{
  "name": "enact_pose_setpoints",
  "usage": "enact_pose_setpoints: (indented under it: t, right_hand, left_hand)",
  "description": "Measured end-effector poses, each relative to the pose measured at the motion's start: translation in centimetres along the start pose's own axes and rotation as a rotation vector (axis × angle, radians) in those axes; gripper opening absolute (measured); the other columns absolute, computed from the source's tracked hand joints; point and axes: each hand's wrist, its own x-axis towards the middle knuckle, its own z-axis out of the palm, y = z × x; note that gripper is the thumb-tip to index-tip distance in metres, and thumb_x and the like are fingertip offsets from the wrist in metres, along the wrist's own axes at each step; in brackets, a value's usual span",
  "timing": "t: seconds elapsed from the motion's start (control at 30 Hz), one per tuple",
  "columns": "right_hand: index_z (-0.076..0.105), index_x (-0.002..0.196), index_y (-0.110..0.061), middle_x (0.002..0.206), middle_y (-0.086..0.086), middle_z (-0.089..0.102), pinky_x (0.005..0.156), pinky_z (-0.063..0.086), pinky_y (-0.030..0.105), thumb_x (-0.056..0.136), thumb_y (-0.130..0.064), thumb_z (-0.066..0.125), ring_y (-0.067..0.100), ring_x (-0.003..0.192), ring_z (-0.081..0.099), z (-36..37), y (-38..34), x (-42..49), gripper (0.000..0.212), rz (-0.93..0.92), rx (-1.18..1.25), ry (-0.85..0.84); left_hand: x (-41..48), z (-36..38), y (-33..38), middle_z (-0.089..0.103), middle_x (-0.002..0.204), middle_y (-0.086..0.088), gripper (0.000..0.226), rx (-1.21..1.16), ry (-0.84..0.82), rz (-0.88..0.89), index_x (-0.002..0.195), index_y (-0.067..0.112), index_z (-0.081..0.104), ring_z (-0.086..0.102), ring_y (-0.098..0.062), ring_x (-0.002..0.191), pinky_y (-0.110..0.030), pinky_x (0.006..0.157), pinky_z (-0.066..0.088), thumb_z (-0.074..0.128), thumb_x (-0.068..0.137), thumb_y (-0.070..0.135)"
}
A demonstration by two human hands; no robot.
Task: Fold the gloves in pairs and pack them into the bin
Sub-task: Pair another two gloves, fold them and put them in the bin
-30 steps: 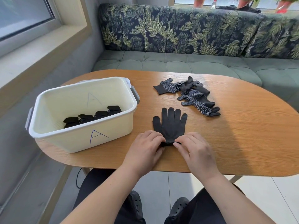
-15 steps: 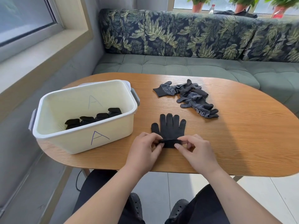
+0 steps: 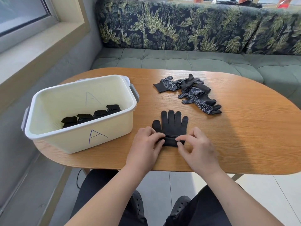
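A stacked pair of black gloves (image 3: 172, 124) lies flat on the wooden table (image 3: 244, 136), fingers pointing away from me. Its cuff end is rolled up into a short fold near me. My left hand (image 3: 146, 144) pinches the left end of that fold, and my right hand (image 3: 197, 147) pinches the right end. A cream bin (image 3: 81, 141) marked "A" stands to the left, with several folded black glove pairs (image 3: 91, 115) lined up inside. A loose pile of dotted black gloves (image 3: 190, 93) lies farther back on the table.
A green cushioned bench (image 3: 179, 59) with leaf-print backrest runs behind the table. A window sill (image 3: 32, 46) lies along the left wall. My knees and dark shoes show below the table's near edge.
The cuff of the flat glove pair has been lifted and rolled over toward the fingers. Both hands have crept forward with the fold.
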Motion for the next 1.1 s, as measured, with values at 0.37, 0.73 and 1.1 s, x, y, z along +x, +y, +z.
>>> enact_pose_setpoints:
  t: [0.37,0.73,1.1]
  right_hand:
    - [0.083,0.111,-0.024,0.116,-0.013,0.077,0.085,0.052,0.044,0.095,-0.017,0.073,0.02,0.101,0.064,0.9,0.4,-0.9,0.02,-0.183,-0.199,0.096]
    - [0.08,0.118,-0.028,0.123,-0.019,0.073,0.094,0.054,0.042,0.09,-0.028,0.081,0.012,0.112,0.06,0.3,0.2,-0.5,0.028,-0.091,-0.087,0.005]
    - [0.076,0.122,-0.031,0.106,-0.021,0.071,0.088,0.055,0.036,0.091,-0.026,0.083,0.01,0.106,0.057,-0.2,0.3,-0.3,0.032,-0.049,-0.002,-0.02]
  left_hand:
    - [-0.8,0.6,0.6,0.07,0.126,0.001,0.031,0.251,0.021,0.204,0.124,0.011,0.075,0.06,-0.026,0.123,-0.045,0.102,0.05,0.061,0.104,0.03]
    - [-0.6,0.1,0.5,0.069,0.127,0.006,0.03,0.177,-0.004,0.135,0.127,0.016,0.072,0.057,-0.02,0.124,-0.041,0.103,0.048,0.061,0.108,0.037]
    - [-0.4,-0.5,0.5,0.07,0.119,0.009,0.02,0.045,-0.016,0.089,0.122,0.022,0.07,0.06,-0.016,0.118,-0.041,0.099,0.05,0.069,0.103,0.024]
